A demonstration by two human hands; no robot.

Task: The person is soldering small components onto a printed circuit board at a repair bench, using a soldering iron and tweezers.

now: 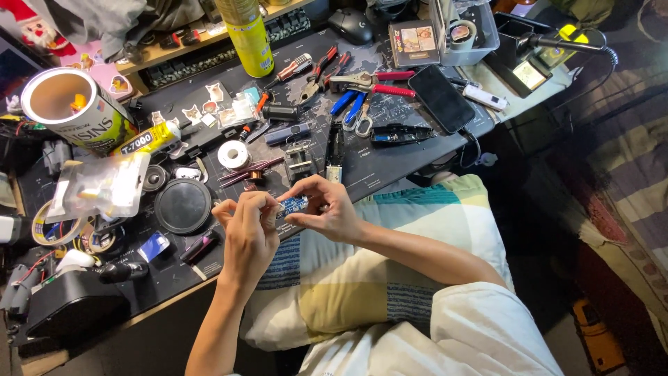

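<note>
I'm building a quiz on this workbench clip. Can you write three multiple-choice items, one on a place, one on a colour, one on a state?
1. Where does the black round lid lie?
A. Left of the hands on the desk mat
B. On the phone
C. On the pillow

2. What colour is the small circuit board held between the hands?
A. Red
B. Blue
C. White

3. How do the left hand and right hand stand?
A. Both flat on the desk
B. One holding pliers
C. Both pinching the board above the desk edge

Answers: 1 A, the lid sits on the mat beside the left hand. 2 B, its face shows blue. 3 C, fingers of both hands close on it.
</note>
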